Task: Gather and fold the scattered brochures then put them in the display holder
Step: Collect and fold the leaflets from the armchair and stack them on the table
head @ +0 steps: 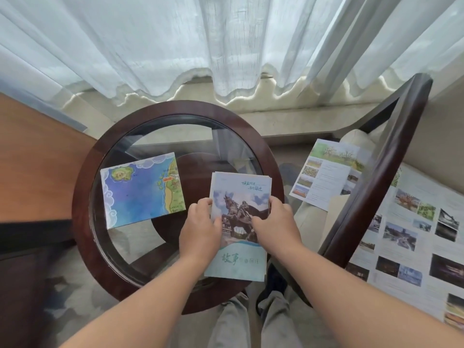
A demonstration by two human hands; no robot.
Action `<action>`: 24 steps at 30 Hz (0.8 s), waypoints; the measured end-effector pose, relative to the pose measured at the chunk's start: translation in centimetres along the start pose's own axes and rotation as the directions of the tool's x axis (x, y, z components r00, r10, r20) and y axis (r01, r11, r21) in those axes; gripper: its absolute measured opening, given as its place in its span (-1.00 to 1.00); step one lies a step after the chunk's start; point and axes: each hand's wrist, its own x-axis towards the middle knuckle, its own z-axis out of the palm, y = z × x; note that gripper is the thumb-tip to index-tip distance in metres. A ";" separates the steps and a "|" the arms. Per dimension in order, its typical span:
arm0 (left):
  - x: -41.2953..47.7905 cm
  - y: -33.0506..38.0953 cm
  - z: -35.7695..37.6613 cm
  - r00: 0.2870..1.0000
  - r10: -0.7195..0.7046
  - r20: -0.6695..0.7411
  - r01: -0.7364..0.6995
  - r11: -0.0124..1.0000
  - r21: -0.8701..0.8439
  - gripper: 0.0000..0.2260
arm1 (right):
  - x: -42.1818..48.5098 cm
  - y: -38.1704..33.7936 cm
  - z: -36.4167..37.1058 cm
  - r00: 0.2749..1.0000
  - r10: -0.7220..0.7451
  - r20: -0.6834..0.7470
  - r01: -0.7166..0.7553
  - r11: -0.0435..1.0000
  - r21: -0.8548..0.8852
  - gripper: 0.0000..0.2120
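Note:
A folded brochure with a horseman statue on its cover (239, 197) lies on the round glass table (175, 109), its near end past the table's rim. My left hand (200, 227) grips its left edge and my right hand (276, 222) grips its right edge, thumbs on the cover. A blue map brochure (141, 189) lies flat on the glass to the left, apart from my hands. An unfolded brochure with landscape photos (331, 172) rests on the chair to the right. A large unfolded sheet with many photos (411, 237) covers the chair seat. No display holder is in view.
A dark wooden chair arm (381, 177) slants between the table and the sheets on the right. An orange-brown wooden surface (35, 167) sits at the left. White curtains (226, 46) hang behind the table. My knees in grey trousers (251, 322) are below.

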 end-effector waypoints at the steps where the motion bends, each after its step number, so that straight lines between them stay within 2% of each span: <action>1: 0.1 0.0 0.0 1.000 0.004 -0.003 -0.004 1.000 0.002 -0.77 | 0.2 0.1 0.0 1.000 -0.006 0.004 0.006 1.000 -0.011 -0.63; 5: 0.5 0.0 0.1 1.000 0.006 -0.004 -0.006 1.000 0.011 -0.77 | 0.9 0.2 -0.5 0.998 -0.061 0.010 0.062 0.995 -0.079 -0.54; 8: 0.6 0.0 0.2 1.000 0.019 -0.020 -0.018 1.000 0.024 -0.70 | 1.7 0.0 -1.2 0.976 -0.217 0.012 0.212 0.936 -0.280 -0.26; 9: 0.5 -0.1 0.2 0.997 0.065 -0.051 -0.062 0.997 0.053 -0.66 | 2.2 0.0 -1.5 0.960 -0.276 0.035 0.269 0.890 -0.367 -0.17; 11: 0.1 -0.1 0.5 0.963 0.248 -0.105 -0.231 0.961 0.152 -0.57 | 3.3 -0.3 -1.9 0.927 -0.360 0.103 0.361 0.787 -0.500 -0.05; 13: -0.4 0.2 1.3 0.906 0.420 -0.059 -0.396 0.887 0.239 -0.47 | 4.4 -0.7 -2.1 0.900 -0.402 0.167 0.420 0.696 -0.583 -0.04; 14: -0.5 0.2 1.9 0.889 0.458 0.007 -0.441 0.853 0.279 -0.42 | 4.8 -0.8 -2.1 0.888 -0.419 0.190 0.441 0.658 -0.610 -0.05; 17: -0.4 -0.4 3.3 0.880 0.441 0.177 -0.473 0.782 0.405 -0.30 | 5.6 -0.8 -1.8 0.865 -0.456 0.210 0.471 0.593 -0.653 -0.09; 20: -0.6 -0.9 3.9 0.886 0.417 0.202 -0.459 0.732 0.503 -0.27 | 5.9 -0.4 -1.6 0.854 -0.479 0.201 0.475 0.563 -0.677 -0.08; 24: 0.2 0.5 4.6 0.882 0.422 0.208 -0.464 0.710 0.529 -0.19 | 6.3 -0.2 -1.8 0.841 -0.502 0.200 0.484 0.534 -0.693 -0.10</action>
